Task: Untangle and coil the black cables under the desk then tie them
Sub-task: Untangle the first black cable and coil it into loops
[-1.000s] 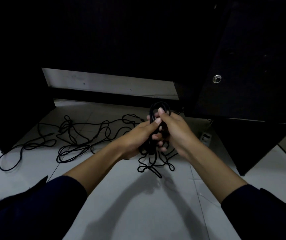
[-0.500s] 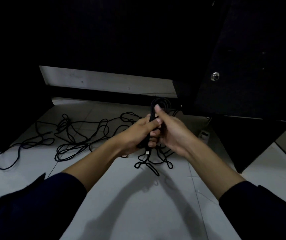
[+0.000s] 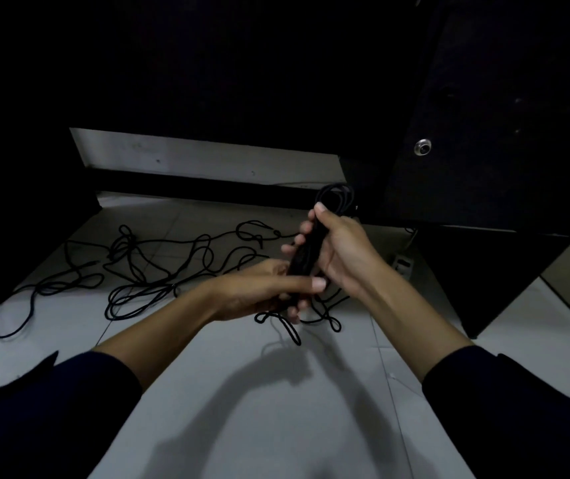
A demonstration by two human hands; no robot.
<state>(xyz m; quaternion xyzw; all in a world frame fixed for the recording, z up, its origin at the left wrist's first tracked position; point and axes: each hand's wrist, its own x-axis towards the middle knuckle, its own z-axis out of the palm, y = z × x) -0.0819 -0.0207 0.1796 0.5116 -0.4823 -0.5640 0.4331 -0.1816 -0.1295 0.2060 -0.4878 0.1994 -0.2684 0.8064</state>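
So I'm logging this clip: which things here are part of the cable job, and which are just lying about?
Part of the job:
- coiled cable bundle, gripped by right hand and left hand
- loose black cables spread on the floor

Just lying about:
- white power strip
- desk panel with a metal fitting

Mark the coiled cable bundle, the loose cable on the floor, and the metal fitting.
coiled cable bundle (image 3: 307,252), head view, bundle's middle.
loose cable (image 3: 145,299), head view, floor loops.
metal fitting (image 3: 422,147), head view, centre.
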